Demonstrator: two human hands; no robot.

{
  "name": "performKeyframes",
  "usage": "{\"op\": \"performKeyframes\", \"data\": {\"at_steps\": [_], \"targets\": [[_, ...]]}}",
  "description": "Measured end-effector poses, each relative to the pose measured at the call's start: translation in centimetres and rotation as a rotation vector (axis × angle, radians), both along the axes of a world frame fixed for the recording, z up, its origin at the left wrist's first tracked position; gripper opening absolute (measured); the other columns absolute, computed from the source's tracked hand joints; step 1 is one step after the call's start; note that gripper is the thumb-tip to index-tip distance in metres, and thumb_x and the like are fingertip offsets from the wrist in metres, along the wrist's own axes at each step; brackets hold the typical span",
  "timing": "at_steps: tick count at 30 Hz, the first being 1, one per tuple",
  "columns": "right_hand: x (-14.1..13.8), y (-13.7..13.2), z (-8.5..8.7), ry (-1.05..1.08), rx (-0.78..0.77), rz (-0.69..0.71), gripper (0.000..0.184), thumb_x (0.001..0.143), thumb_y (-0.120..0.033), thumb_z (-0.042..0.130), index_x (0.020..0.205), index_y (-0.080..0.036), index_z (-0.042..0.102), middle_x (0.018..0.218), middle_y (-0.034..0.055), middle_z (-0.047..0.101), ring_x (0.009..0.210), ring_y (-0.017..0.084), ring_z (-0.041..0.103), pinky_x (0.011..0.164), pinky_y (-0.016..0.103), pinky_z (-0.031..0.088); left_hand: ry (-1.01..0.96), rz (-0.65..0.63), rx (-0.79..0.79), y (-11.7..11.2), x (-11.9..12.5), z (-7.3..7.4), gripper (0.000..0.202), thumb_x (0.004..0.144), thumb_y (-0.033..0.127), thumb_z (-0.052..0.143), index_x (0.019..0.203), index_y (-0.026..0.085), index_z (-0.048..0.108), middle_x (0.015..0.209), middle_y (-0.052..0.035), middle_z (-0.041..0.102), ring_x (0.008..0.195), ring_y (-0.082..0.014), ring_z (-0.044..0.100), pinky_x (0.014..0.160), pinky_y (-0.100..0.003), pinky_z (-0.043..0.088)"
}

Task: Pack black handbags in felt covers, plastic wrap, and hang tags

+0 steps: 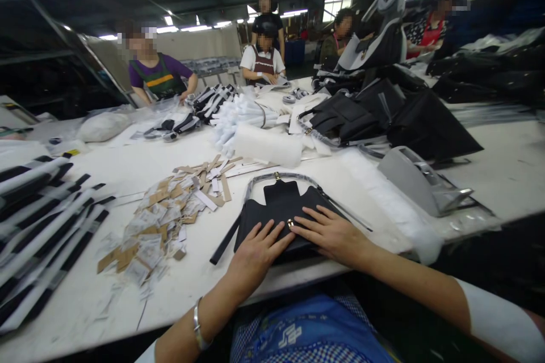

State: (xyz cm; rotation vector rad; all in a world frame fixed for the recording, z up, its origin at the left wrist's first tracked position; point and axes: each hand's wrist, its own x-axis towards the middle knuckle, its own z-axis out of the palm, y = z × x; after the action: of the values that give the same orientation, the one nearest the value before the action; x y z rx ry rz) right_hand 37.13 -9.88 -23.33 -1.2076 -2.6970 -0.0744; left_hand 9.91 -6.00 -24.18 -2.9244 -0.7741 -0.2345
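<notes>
A black handbag (283, 201) lies flat at the table's front edge, its flap spread away from me. Plastic film wraps its strap, which curves behind the flap, and a small gold clasp (290, 223) shows on the front. My left hand (259, 252) rests flat on the bag's left half, fingers stretched out. On the right half lies my right hand (332, 235), also flat with fingers extended, its fingertips close to the clasp. A loose black strap end (225, 241) sticks out at the bag's left side.
Left of the bag is a heap of tags and small packets (159, 215). Wrapped black straps (46, 227) fill the left edge. White foam rolls (242, 116) and black bags (374, 113) lie farther back. A grey bag (415, 178) sits right. Several people work around the table.
</notes>
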Motion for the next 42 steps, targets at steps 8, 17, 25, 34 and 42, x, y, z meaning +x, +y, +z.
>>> {"op": "performKeyframes", "data": {"at_steps": [8, 17, 25, 34, 42], "targets": [[-0.1, -2.0, -3.9, 0.146, -0.154, -0.046, 0.074, 0.086, -0.009, 0.049, 0.156, -0.019, 0.025, 0.16, 0.0101, 0.029, 0.148, 0.028, 0.021, 0.12, 0.054, 0.021, 0.037, -0.021, -0.084, -1.1, -0.9, -1.9, 0.07, 0.096, 0.017, 0.051, 0.152, 0.044, 0.019, 0.161, -0.0034, 0.027, 0.145, -0.0282, 0.031, 0.115, -0.051, 0.033], [-1.0, 0.2, -2.0, 0.428, -0.317, -0.169, 0.035, 0.103, -0.031, 0.04, 0.13, -0.021, 0.06, 0.131, 0.0094, 0.064, 0.125, 0.022, 0.055, 0.109, 0.043, 0.04, -0.028, 0.071, -0.129, -2.2, 0.6, -2.5, 0.077, 0.085, 0.055, 0.065, 0.15, 0.048, 0.025, 0.162, -0.0121, 0.022, 0.146, -0.0377, 0.026, 0.112, -0.063, 0.03], [-4.2, 5.0, 1.7, -0.036, -0.157, -0.088, 0.019, 0.094, -0.027, 0.056, 0.085, -0.016, 0.067, 0.089, 0.0091, 0.065, 0.087, 0.023, 0.057, 0.071, 0.031, 0.047, -0.08, 0.088, -0.103, -2.4, 0.5, -3.1, 0.086, 0.079, 0.048, 0.075, 0.15, 0.048, 0.025, 0.161, -0.0107, 0.026, 0.145, -0.0378, 0.029, 0.11, -0.064, 0.034], [-7.0, 5.6, 1.6, -0.135, -0.347, -0.413, 0.038, 0.094, -0.029, 0.046, 0.077, -0.013, 0.075, 0.075, 0.0149, 0.073, 0.069, 0.023, 0.067, 0.06, 0.029, 0.044, -0.112, 0.069, -0.045, -2.3, 0.8, -3.5, 0.099, 0.07, 0.042, 0.084, 0.151, 0.041, 0.028, 0.157, -0.0158, 0.033, 0.141, -0.0412, 0.036, 0.106, -0.064, 0.041], [-1.2, 4.8, 2.7, 0.168, -0.308, -0.103, 0.035, 0.097, -0.042, 0.051, 0.116, -0.02, 0.071, 0.116, 0.01, 0.071, 0.109, 0.023, 0.064, 0.096, 0.035, 0.046, -0.111, 0.087, -0.15, -2.2, 0.6, -3.1, 0.079, 0.083, 0.052, 0.069, 0.15, 0.047, 0.027, 0.159, -0.0122, 0.029, 0.145, -0.0385, 0.029, 0.11, -0.065, 0.034]]}}
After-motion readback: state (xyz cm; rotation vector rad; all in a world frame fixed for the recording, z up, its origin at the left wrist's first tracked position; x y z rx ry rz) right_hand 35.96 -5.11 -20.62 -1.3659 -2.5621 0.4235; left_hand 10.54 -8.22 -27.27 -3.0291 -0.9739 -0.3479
